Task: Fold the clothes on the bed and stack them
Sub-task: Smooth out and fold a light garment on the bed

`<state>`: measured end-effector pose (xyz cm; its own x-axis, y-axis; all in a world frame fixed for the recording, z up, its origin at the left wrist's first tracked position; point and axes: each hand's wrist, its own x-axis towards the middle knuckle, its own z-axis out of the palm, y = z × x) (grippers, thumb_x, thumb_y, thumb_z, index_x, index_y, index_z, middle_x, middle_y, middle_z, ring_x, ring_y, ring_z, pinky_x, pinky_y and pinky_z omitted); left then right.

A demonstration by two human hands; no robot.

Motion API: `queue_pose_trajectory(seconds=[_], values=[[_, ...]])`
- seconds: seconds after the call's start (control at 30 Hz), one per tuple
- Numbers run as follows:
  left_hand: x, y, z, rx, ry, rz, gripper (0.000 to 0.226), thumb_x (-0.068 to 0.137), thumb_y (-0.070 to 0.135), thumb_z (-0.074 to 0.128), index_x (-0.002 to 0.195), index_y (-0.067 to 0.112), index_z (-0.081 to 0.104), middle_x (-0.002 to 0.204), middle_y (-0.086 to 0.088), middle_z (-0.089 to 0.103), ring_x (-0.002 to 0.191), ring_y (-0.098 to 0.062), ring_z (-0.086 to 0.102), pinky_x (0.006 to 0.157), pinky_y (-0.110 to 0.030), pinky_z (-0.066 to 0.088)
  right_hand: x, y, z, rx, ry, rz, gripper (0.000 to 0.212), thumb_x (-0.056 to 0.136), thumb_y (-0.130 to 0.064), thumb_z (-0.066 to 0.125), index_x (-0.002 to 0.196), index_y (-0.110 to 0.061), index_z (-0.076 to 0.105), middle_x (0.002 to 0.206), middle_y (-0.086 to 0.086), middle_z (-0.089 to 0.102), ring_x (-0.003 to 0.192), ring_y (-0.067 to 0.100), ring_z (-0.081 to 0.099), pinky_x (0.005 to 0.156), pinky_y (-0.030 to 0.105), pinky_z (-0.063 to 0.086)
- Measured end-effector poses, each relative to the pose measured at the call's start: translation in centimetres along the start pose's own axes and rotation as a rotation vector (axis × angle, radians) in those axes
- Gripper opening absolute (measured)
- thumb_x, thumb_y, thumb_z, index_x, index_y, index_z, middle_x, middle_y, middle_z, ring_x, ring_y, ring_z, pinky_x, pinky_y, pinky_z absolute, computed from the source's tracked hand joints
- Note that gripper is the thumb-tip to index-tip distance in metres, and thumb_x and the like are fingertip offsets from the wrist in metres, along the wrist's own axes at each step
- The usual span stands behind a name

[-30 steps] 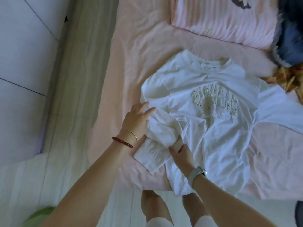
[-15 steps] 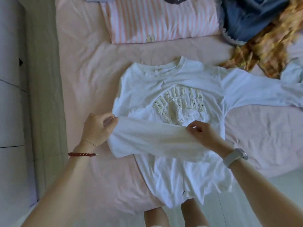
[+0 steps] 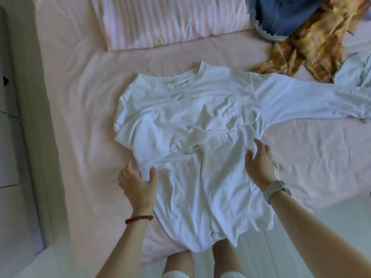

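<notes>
White long-sleeve shirt (image 3: 192,177) is lying flat mid-bed, neckline at 12 o'clock, hem hanging over the mattress edge at 6. Fabric is thin, soft cotton-like knit, creasing heavily across the chest. One sleeve is lying folded across the front, its ribbed cuff ending near 2 o'clock of the body; the other sleeve is stretching out straight toward 3 o'clock.

My left hand (image 3: 138,183) is resting at the shirt's 8 o'clock edge, grip loosely pinching a small ridge of cloth between thumb and fingers. My right hand (image 3: 259,165) is lying on the shirt's 3 o'clock side seam, grip open, fingers spread and pressing the fabric flat. Red bead bracelet (image 3: 139,219) is sitting on the left wrist, pale watch (image 3: 278,190) on the right.

Bed (image 3: 80,97) is wearing a pink sheet, matte and wrinkled. At 12 o'clock a pink-and-white striped folded piece (image 3: 170,19) is lying flat, rectangular. At 1–2 o'clock: a blue denim item (image 3: 289,15) with a frayed edge, and a crumpled yellow-orange plaid cloth (image 3: 313,43) touching it. A pale blue garment (image 3: 353,75) is overlapping the outstretched sleeve's end at 3 o'clock.
</notes>
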<state>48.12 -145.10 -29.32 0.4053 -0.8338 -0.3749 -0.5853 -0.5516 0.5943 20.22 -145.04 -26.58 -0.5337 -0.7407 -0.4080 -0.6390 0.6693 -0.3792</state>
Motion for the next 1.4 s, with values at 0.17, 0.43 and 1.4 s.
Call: queue_pose_trajectory(seconds=[0.17,0.43,1.4], values=[[-7.9,-5.8,2.1,-0.164,-0.062,-0.325,0.039,0.075,0.029,0.074,0.095,0.002,0.056,0.093,-0.018,0.058,0.094,-0.033,0.055,0.082,-0.041,0.047,-5.8,10.0,2.3,-0.034,-0.115,0.209,0.054,0.094,-0.01,0.043,0.144,-0.004,0.023,0.147,0.021,0.027,0.135,0.037,0.024,0.109,0.044,0.023],[-15.0,-9.3,5.1,-0.165,-0.298,-0.452,0.03,0.075,0.04,0.071,0.078,0.017,0.052,0.072,0.009,0.058,0.067,-0.011,0.056,0.062,-0.026,0.04,-6.8,17.5,2.4,-0.11,-0.061,0.262,0.04,0.091,-0.027,0.052,0.121,-0.001,0.048,0.127,0.021,0.046,0.117,0.036,0.041,0.092,0.043,0.035],[-21.5,-13.6,12.4,-0.132,0.144,-0.51,0.026,0.086,0.013,0.057,0.099,-0.008,0.062,0.109,-0.03,0.058,0.088,-0.036,0.056,0.071,-0.037,0.042,-6.7,27.5,3.5,0.185,-0.086,0.355,0.015,0.091,-0.02,0.045,0.094,-0.007,0.052,0.1,0.015,0.048,0.088,0.029,0.05,0.079,0.042,0.044]])
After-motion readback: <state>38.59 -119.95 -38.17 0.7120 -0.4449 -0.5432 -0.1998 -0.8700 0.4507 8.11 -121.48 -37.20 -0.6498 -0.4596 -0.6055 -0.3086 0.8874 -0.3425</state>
